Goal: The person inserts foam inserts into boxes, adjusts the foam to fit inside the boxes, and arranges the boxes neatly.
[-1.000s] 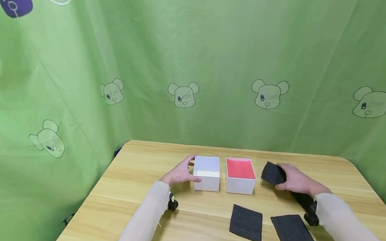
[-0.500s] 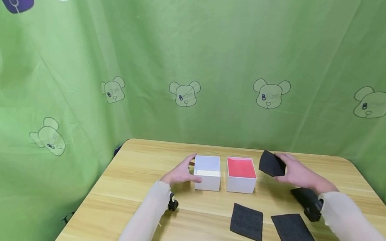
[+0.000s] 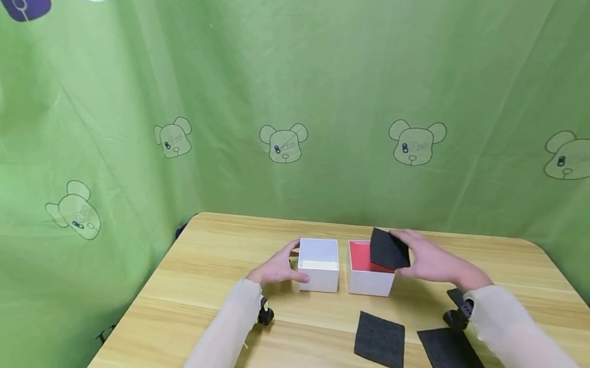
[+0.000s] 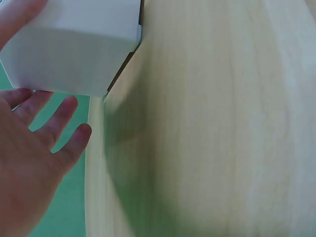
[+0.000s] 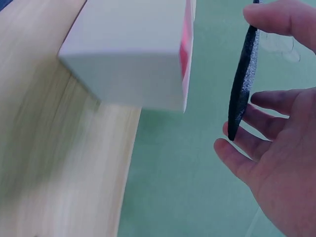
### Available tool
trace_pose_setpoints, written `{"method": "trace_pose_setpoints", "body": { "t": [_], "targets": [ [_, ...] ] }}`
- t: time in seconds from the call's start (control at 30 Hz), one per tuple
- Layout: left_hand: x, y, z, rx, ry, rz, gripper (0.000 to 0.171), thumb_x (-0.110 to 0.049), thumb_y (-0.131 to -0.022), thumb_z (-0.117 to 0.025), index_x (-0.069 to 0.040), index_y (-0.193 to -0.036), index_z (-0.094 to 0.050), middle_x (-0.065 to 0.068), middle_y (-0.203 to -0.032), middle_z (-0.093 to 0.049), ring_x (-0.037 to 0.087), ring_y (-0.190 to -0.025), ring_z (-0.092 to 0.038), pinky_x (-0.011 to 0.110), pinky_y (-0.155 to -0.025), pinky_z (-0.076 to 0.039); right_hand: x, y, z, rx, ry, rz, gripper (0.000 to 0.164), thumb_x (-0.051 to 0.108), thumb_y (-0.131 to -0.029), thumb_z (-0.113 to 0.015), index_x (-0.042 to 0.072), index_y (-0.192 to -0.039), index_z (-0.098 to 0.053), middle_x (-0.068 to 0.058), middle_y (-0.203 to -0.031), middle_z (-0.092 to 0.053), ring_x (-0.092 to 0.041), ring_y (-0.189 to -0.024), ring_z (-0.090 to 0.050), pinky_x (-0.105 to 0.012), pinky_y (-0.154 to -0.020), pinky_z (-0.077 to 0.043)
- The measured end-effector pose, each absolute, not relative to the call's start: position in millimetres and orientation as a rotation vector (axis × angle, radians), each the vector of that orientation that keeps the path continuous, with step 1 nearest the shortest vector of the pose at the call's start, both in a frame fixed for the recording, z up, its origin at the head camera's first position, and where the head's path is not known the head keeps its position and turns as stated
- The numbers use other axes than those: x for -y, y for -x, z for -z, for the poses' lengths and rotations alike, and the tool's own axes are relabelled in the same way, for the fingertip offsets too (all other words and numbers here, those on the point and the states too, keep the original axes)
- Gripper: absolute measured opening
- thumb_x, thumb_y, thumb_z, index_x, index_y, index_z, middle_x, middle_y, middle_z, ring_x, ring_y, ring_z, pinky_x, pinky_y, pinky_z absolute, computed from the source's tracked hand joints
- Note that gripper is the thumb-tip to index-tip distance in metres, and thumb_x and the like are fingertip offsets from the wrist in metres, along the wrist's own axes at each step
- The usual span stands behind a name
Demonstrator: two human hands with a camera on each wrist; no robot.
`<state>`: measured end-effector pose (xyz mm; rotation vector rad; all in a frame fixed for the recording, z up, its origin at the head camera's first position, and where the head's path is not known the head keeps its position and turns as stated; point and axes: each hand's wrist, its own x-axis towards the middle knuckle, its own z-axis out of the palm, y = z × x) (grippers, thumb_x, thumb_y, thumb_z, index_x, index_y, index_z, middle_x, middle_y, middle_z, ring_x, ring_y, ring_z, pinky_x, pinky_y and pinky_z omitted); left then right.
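My left hand (image 3: 279, 265) holds the left side of a white open-topped box (image 3: 318, 280), thumb on its front face and fingers spread at its back. A cream block or divider (image 3: 318, 265) shows inside that box. In the left wrist view, the thumb overlaps the white box (image 4: 64, 61). My right hand (image 3: 429, 259) pinches a black felt square (image 3: 390, 251) by its right edge, thumb opposite the fingers. The square tilts over a second white box (image 3: 371, 283) with a red interior. In the right wrist view the felt square (image 5: 242, 84) stands edge-on, above the box's opening.
Two more black felt squares lie on the wooden table (image 3: 174, 326): one flat felt square (image 3: 380, 341) in front of the red-lined box, another felt square (image 3: 453, 354) to its right. A dark piece (image 3: 456, 296) shows partly behind my right wrist. A green curtain (image 3: 327, 181) hangs behind.
My right hand has lifted the felt square off the table and carried it left, over the red-lined box. My left hand stays at the other box.
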<state>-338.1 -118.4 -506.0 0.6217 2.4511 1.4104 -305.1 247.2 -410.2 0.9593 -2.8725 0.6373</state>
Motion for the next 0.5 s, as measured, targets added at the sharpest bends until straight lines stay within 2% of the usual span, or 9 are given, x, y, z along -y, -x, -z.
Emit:
{"method": "trace_pose_setpoints", "body": {
  "t": [0.2, 0.5],
  "targets": [
    [120, 342, 509, -2.426, -0.622, -1.442, 0.111, -0.014, -0.068, -0.085, -0.011, -0.152, -0.013, 0.005, -0.151, -0.028, 0.025, -0.126, -0.041, 0.038, -0.101, -0.039, -221, 306, 404, 2.907, -1.008, -0.64, 0.084, 0.027, -0.075, -0.076, -0.003, -0.142, -0.035, -0.025, -0.141, -0.037, -0.041, -0.126, -0.038, -0.056, -0.098, -0.036],
    [120, 343, 512, -2.421, -0.584, -1.452, 0.112, -0.018, -0.068, -0.085, -0.012, -0.152, -0.012, 0.006, -0.152, -0.026, 0.024, -0.124, -0.042, 0.038, -0.099, -0.04, -185, 314, 405, 2.899, -1.12, -0.667, 0.083, 0.028, -0.075, -0.074, -0.002, -0.142, -0.035, -0.021, -0.142, -0.039, -0.034, -0.124, -0.04, -0.051, -0.098, -0.037]
  ]
}}
